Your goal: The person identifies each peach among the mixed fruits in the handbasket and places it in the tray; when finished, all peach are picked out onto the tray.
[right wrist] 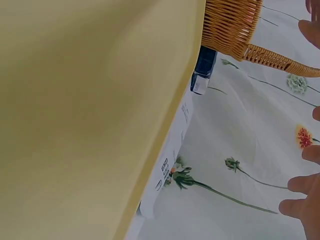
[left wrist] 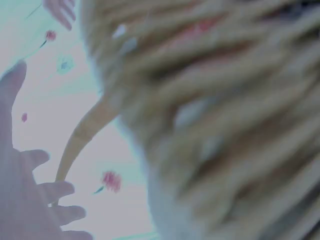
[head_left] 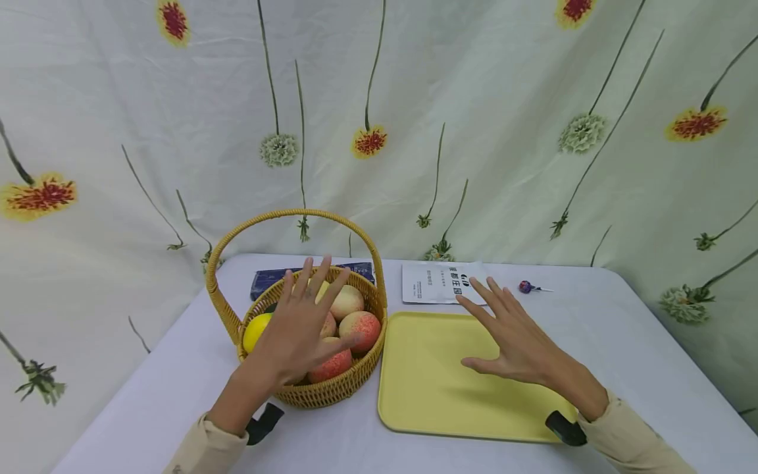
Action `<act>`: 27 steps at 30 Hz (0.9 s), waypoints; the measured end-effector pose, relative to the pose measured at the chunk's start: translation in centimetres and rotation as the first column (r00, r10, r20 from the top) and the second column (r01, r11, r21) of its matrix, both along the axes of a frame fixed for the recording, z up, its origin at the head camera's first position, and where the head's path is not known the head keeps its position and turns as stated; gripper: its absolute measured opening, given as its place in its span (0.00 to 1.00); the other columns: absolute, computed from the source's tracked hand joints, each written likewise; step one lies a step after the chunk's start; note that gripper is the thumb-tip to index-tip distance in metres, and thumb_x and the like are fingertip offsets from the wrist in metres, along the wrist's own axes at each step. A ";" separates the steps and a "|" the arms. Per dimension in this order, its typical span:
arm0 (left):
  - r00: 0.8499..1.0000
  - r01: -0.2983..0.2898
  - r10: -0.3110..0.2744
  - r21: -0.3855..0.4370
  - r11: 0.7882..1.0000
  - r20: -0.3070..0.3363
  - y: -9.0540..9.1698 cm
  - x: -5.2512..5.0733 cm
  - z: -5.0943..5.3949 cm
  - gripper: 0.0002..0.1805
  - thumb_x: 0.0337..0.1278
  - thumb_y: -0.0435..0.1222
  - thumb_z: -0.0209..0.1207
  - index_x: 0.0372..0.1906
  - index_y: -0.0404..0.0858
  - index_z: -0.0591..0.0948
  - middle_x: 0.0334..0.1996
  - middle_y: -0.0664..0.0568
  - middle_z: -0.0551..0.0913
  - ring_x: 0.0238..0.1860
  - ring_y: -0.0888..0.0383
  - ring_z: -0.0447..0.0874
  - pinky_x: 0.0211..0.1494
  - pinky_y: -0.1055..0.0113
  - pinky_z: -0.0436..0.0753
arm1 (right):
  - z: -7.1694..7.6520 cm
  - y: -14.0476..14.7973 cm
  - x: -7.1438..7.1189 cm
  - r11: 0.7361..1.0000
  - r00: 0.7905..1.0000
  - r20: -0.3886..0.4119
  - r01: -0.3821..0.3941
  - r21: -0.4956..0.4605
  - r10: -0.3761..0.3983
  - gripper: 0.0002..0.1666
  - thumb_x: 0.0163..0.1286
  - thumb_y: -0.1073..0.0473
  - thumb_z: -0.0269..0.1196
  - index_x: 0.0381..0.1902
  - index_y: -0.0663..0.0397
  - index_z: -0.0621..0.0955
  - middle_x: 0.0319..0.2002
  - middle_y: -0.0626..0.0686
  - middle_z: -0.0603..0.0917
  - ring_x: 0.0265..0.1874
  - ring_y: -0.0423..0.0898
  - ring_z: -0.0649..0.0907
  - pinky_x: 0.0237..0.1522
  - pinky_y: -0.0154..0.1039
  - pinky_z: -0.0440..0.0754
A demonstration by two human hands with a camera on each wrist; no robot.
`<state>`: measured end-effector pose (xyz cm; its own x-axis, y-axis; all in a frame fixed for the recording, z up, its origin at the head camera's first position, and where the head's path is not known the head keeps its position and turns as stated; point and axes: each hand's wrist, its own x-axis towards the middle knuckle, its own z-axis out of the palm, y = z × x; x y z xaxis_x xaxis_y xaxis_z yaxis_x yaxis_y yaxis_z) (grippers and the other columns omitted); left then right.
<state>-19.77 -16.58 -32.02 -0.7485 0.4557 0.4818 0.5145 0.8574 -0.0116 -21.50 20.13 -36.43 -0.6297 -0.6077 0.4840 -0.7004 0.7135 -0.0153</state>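
Note:
In the head view my left hand (head_left: 301, 329), fingers spread, hovers over a wicker basket (head_left: 322, 394) with a tall arched handle, holding nothing. Red-and-cream peaches (head_left: 360, 330) and a yellow fruit (head_left: 256, 331) lie in the basket, partly hidden by that hand. My right hand (head_left: 514, 336) is held above a yellow tray (head_left: 426, 375), its fingers apart and nothing in them. The left wrist view has the basket's weave (left wrist: 225, 125) up close and blurred, beside the left hand's fingers (left wrist: 57, 192).
Behind the tray lies a white printed packet (head_left: 429, 283). A small wrapped lollipop (head_left: 526, 287) is to its right. Behind the basket sits a dark blue package (head_left: 264, 283). A white cloth covers the table (head_left: 148, 408), and a flowered curtain (head_left: 474, 85) hangs at the back.

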 end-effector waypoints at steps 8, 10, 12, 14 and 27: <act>0.909 0.028 0.050 0.181 0.983 -0.414 -2.8 -0.4 2.9 0.41 0.67 0.63 0.38 0.73 0.39 0.59 0.71 0.37 0.57 0.73 0.37 0.51 0.71 0.36 0.51 | 0.6 -1.8 -0.2 0.996 0.992 0.090 -0.081 -0.041 0.085 0.54 0.57 0.36 0.67 0.75 0.42 0.56 0.74 0.57 0.55 0.70 0.59 0.61 0.62 0.58 0.69; 0.895 0.017 0.094 0.245 0.969 -0.436 -3.7 -0.4 3.7 0.39 0.67 0.60 0.43 0.73 0.39 0.58 0.71 0.37 0.57 0.73 0.37 0.51 0.71 0.37 0.52 | 0.8 -2.4 -0.2 0.994 0.987 0.124 -0.098 -0.057 0.104 0.53 0.57 0.38 0.68 0.75 0.41 0.56 0.74 0.56 0.54 0.70 0.58 0.63 0.59 0.56 0.73; 0.896 -0.003 0.140 0.311 0.951 -0.420 -4.6 -0.5 4.3 0.38 0.66 0.54 0.51 0.73 0.39 0.56 0.72 0.38 0.56 0.73 0.39 0.51 0.71 0.40 0.54 | 0.9 -2.9 -0.3 0.991 0.979 0.161 -0.112 -0.076 0.123 0.53 0.57 0.39 0.68 0.75 0.39 0.56 0.74 0.56 0.54 0.69 0.57 0.64 0.57 0.55 0.76; 0.917 -0.018 0.170 0.389 0.921 -0.361 -5.4 -0.7 4.9 0.41 0.63 0.47 0.59 0.74 0.41 0.53 0.73 0.40 0.54 0.74 0.41 0.51 0.72 0.43 0.56 | 1.0 -3.4 -0.5 0.988 0.971 0.194 -0.122 -0.094 0.138 0.52 0.58 0.40 0.68 0.75 0.38 0.55 0.74 0.55 0.54 0.69 0.56 0.65 0.55 0.54 0.77; 0.976 -0.186 0.212 0.665 0.723 0.043 -8.9 -1.1 5.7 0.46 0.64 0.48 0.57 0.75 0.59 0.39 0.67 0.42 0.68 0.58 0.31 0.73 0.54 0.34 0.73 | 0.5 -5.8 -2.0 0.961 0.930 0.272 -0.200 -0.189 0.247 0.49 0.59 0.43 0.69 0.73 0.39 0.59 0.73 0.52 0.57 0.69 0.54 0.65 0.58 0.55 0.75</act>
